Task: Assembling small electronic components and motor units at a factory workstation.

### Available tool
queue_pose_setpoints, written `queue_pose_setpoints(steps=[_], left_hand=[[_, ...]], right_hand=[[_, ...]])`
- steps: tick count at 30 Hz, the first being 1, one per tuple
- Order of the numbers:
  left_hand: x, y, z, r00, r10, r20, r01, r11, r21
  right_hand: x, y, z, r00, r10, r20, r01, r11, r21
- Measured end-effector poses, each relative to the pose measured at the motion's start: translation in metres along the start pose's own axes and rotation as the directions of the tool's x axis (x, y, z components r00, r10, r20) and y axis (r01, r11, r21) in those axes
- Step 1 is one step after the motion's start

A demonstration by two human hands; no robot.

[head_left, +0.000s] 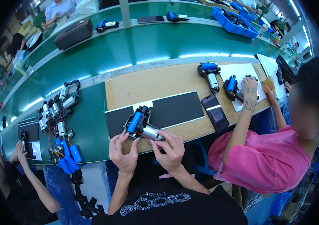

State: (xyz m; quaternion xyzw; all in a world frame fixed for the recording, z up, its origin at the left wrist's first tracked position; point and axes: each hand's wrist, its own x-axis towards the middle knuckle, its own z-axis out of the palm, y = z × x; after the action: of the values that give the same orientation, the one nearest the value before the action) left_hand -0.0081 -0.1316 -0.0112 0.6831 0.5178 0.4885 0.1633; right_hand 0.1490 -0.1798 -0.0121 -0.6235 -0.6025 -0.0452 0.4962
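Observation:
Between my hands is a black plastic half-shell [144,111] with a blue cylindrical battery [135,122] and a silver motor [152,132] in it. Thin red and black wires [140,135] run between battery and motor. My left hand [123,153] pinches the shell's lower left end, below the battery. The fingers of my right hand [170,150] close on the motor end at the lower right. Beneath the shell lies a black mat [180,108] with white edges, on a brown board; what exactly each fingertip presses on is partly hidden.
Left of me lie several motors with wires [54,110] and loose blue batteries [68,163]. To the right are a phone [215,112] and another assembly [209,77]. A co-worker in pink [264,157] works close by there. Beyond runs a green conveyor [155,41] with a blue bin [234,24].

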Motion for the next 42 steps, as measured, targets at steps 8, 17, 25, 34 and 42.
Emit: queue_pose_setpoints(steps=[8,17,25,34,42], left_hand=[[-0.005,-0.007,-0.004,1.0,0.0,-0.006,0.001,0.999,0.05],[-0.009,-0.014,0.003,0.993,0.118,-0.03,-0.115,0.99,0.086],[0.02,0.001,-0.016,0.95,0.282,0.131,-0.308,0.913,0.267],[0.14,0.019,0.004,0.31,0.445,0.84,-0.526,0.816,-0.238],[0.15,0.021,0.013,0.174,0.5,0.848,-0.577,0.75,-0.323]], right_hand=[[0.009,0.017,-0.01,0.971,0.177,0.16,-0.212,0.948,0.239],[0.015,0.019,0.0,0.981,0.058,0.184,-0.07,0.996,0.062],[0.015,0.021,0.003,0.975,0.169,0.147,-0.199,0.954,0.223],[0.021,0.025,-0.002,0.973,0.133,0.187,-0.175,0.958,0.227],[0.018,0.03,-0.008,0.98,-0.017,0.2,-0.017,0.986,0.169]])
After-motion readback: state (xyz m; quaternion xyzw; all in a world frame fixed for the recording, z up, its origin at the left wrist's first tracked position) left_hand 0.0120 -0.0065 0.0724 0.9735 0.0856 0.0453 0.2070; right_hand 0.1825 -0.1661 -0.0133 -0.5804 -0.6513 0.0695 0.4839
